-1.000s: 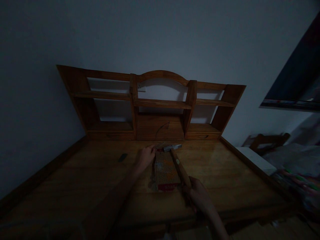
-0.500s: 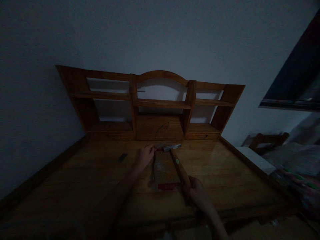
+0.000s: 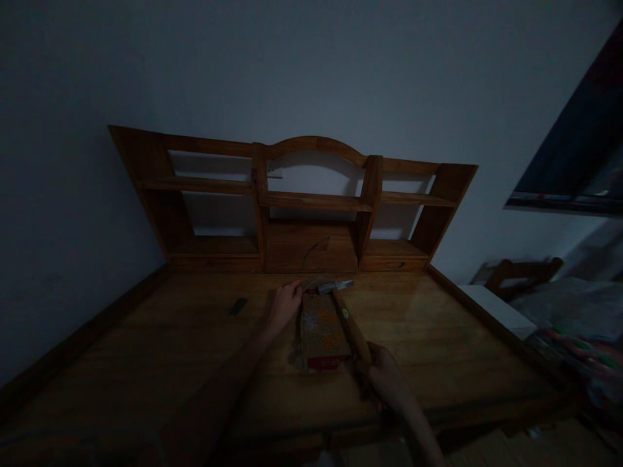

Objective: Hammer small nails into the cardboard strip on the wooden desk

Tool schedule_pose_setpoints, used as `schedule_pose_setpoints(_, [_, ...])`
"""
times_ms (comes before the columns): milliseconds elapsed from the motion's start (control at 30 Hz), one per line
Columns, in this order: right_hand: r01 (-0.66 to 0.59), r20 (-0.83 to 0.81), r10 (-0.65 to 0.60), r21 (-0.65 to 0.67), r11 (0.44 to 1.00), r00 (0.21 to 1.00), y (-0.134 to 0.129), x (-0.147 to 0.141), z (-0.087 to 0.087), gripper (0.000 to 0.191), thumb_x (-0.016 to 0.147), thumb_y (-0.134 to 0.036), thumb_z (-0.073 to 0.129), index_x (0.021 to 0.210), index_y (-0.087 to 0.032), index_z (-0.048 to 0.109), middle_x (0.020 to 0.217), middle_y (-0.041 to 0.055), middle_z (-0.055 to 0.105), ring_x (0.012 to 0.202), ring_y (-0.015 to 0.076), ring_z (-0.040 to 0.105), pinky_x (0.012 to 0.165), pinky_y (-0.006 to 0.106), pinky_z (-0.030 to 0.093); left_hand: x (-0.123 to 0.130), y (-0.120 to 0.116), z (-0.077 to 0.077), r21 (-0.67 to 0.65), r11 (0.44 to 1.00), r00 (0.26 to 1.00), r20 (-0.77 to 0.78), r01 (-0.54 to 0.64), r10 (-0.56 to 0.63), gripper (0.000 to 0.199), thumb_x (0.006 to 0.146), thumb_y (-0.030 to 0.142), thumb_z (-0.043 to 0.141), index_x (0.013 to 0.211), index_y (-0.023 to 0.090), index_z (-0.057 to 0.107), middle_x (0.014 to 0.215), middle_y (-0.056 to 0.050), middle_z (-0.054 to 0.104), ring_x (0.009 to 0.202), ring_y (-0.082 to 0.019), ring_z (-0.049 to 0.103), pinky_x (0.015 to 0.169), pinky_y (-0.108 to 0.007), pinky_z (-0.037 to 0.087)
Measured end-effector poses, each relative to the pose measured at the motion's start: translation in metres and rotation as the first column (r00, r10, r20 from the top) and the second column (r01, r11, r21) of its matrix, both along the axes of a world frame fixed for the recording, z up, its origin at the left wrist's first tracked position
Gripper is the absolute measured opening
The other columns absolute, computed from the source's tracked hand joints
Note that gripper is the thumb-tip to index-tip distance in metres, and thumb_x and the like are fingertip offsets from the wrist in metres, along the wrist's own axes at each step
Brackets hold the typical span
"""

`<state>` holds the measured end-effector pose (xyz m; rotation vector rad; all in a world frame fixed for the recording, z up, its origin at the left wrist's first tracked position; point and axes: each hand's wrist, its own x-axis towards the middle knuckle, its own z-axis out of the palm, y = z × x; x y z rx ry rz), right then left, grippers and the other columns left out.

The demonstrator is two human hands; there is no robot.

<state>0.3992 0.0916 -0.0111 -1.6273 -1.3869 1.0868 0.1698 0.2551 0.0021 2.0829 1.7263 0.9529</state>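
My right hand (image 3: 385,376) is closed round the lower part of a hammer's wooden handle (image 3: 354,329). The metal hammer head (image 3: 335,286) is over the far end of a worn block (image 3: 325,331), which has a brown, orange-speckled top and a red front side. My left hand (image 3: 286,303) reaches to the block's far left corner. Its fingertips are pinched beside a small wood-coloured piece (image 3: 309,283) near the hammer head. Dim light hides what, if anything, the left fingers hold.
A small dark flat piece (image 3: 238,306) lies on the wooden desk (image 3: 195,350), left of my hands. Behind stands a wooden shelf unit (image 3: 316,203) against the wall. To the right are a chair back (image 3: 523,275), a white surface (image 3: 496,311) and a heap of plastic-covered things (image 3: 574,305).
Almost nothing differs. Both hands and the hammer stay in nearly the same place over the block.
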Motion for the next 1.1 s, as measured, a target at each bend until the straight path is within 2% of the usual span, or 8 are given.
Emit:
schedule_pose_setpoints(200, [0.004,0.001,-0.004,0.004,1.000,1.000,0.000,-0.001,0.004,0.020,0.070,-0.027,0.054,0.084,-0.013,0.060,0.062,0.0003,0.057,0.050,0.0118,0.053,0.041,0.020,0.036,0.000,-0.002,0.001,0.063,0.997,0.998,0.054,0.035,-0.038,0.036,0.095,0.024,0.040,0.125,0.020,0.059,0.122,-0.003,0.066,0.109,-0.016,0.063,0.099,-0.025,0.043])
schedule_pose_setpoints(400, [0.004,-0.022,-0.005,-0.015,1.000,1.000,-0.001,-0.001,0.005,0.023,0.071,-0.026,0.052,0.087,-0.013,0.059,0.061,-0.0003,0.056,0.047,0.0115,0.052,0.039,0.020,0.036,0.001,0.000,-0.002,-0.007,0.996,0.995,0.057,0.086,-0.086,0.038,0.094,0.019,0.039,0.126,0.021,0.058,0.118,-0.002,0.068,0.111,-0.015,0.061,0.099,-0.024,0.043])
schedule_pose_setpoints(667, [0.000,-0.021,-0.001,-0.021,1.000,1.000,0.001,0.000,-0.002,0.022,0.071,-0.027,0.052,0.087,-0.014,0.058,0.062,-0.0004,0.056,0.047,0.0117,0.053,0.039,0.019,0.038,-0.001,0.004,-0.007,0.016,0.998,0.997,0.038,0.061,-0.062,0.037,0.094,0.020,0.038,0.122,0.017,0.062,0.114,-0.007,0.070,0.107,-0.018,0.064,0.094,-0.028,0.046])
schedule_pose_setpoints(1100, [-0.013,-0.024,0.013,-0.021,1.000,1.000,0.001,0.001,0.000,0.019,0.072,-0.026,0.053,0.086,-0.014,0.058,0.062,-0.0005,0.056,0.047,0.0108,0.052,0.040,0.019,0.036,-0.002,0.007,-0.010,0.048,0.998,0.995,0.086,0.042,-0.046,0.032,0.091,0.018,0.042,0.111,0.018,0.068,0.107,-0.007,0.072,0.098,-0.021,0.067,0.088,-0.030,0.049])
